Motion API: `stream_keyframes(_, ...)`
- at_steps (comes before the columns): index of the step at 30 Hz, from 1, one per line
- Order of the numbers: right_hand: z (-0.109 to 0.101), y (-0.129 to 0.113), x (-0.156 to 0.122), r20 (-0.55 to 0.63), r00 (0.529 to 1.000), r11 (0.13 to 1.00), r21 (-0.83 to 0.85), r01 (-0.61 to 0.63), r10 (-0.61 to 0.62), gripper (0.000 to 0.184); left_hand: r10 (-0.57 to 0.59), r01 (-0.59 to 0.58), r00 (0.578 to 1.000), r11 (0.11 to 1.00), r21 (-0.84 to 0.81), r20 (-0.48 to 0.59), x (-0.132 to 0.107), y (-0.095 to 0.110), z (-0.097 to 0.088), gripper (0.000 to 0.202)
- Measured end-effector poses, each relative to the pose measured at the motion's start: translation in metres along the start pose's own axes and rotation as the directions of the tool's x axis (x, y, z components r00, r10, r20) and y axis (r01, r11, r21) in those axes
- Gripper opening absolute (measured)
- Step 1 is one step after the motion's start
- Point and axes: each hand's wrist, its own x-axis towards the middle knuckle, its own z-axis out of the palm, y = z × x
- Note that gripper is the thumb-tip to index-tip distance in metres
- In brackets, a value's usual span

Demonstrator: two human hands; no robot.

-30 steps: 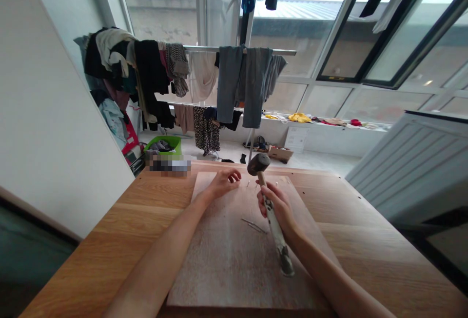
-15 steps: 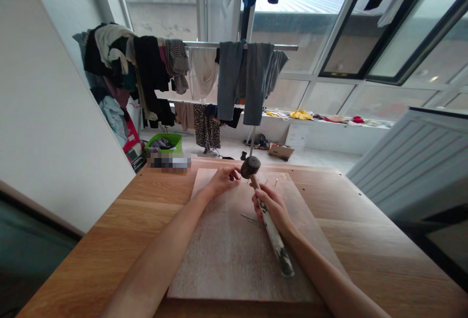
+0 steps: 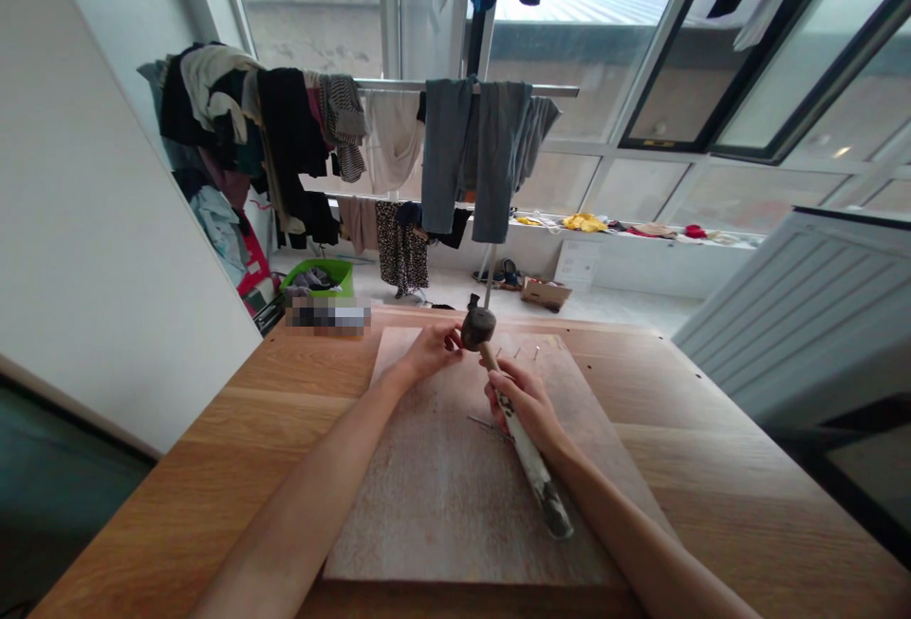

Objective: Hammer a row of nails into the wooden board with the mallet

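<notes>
My right hand (image 3: 523,403) is wrapped round the pale handle of a mallet (image 3: 512,420), whose dark head sits low over the far edge of a thin plywood board (image 3: 455,496). My left hand (image 3: 436,351) rests at that same edge with its fingers pinched together right beside the mallet head; what they pinch is too small to make out. Three small nails (image 3: 517,351) stand upright in the board just right of the mallet head. A couple of loose nails (image 3: 484,424) lie on the board near my right hand.
The board lies on a wooden table (image 3: 712,467). Beyond it stands a drying rack (image 3: 455,144) hung with clothes, a green basket (image 3: 320,277) on the floor, and large windows. A white wall (image 3: 92,220) is at left, a white slatted panel (image 3: 804,315) at right.
The mallet head has swung left and down, from above the standing nails to right beside my left fingertips. My left hand stayed at the board's far edge.
</notes>
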Motion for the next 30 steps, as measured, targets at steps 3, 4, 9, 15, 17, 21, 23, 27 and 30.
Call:
stream_keyframes(3,0.0,-0.001,0.001,-0.013,1.0,1.0,-0.016,-0.005,0.005,0.053,-0.012,0.012,1.0,1.0,-0.001,0.003,0.0,0.001,-0.001,0.026)
stream_keyframes(4,0.0,-0.001,0.001,-0.014,1.0,1.0,-0.024,-0.008,0.008,0.053,-0.01,0.01,1.0,1.0,0.003,0.004,0.0,0.002,-0.001,0.025)
stream_keyframes(9,-0.001,-0.001,0.001,-0.01,1.0,0.999,-0.043,-0.007,0.007,0.053,0.009,-0.009,1.0,1.0,0.025,0.004,0.001,0.004,-0.001,0.025)
stream_keyframes(15,-0.001,-0.001,0.001,-0.019,1.0,0.999,-0.032,-0.01,0.01,0.055,-0.044,0.044,0.997,0.999,0.011,0.066,0.001,0.008,-0.008,0.027)
stream_keyframes(17,-0.001,-0.003,0.001,-0.027,1.0,1.0,-0.014,-0.015,0.015,0.055,-0.107,0.1,0.991,0.991,0.083,0.083,0.001,0.016,-0.015,0.029)
stream_keyframes(21,-0.001,-0.005,0.0,-0.099,0.995,1.0,0.018,0.005,-0.003,0.051,-0.247,0.157,0.93,0.936,0.316,0.27,0.001,0.048,-0.027,0.023)
stream_keyframes(23,-0.003,-0.005,-0.001,-0.127,0.991,0.999,0.031,0.034,-0.03,0.047,-0.255,0.082,0.857,0.926,0.369,0.449,0.001,0.066,-0.024,0.018)
stream_keyframes(27,-0.006,-0.005,-0.001,-0.154,0.985,0.997,0.018,0.079,-0.075,0.041,-0.199,-0.062,0.747,0.929,0.364,0.635,-0.005,0.087,-0.001,0.011)
stream_keyframes(30,-0.007,-0.005,-0.001,-0.158,0.983,0.996,-0.009,0.09,-0.09,0.042,-0.138,-0.08,0.781,0.945,0.316,0.61,-0.011,0.087,0.018,0.021)
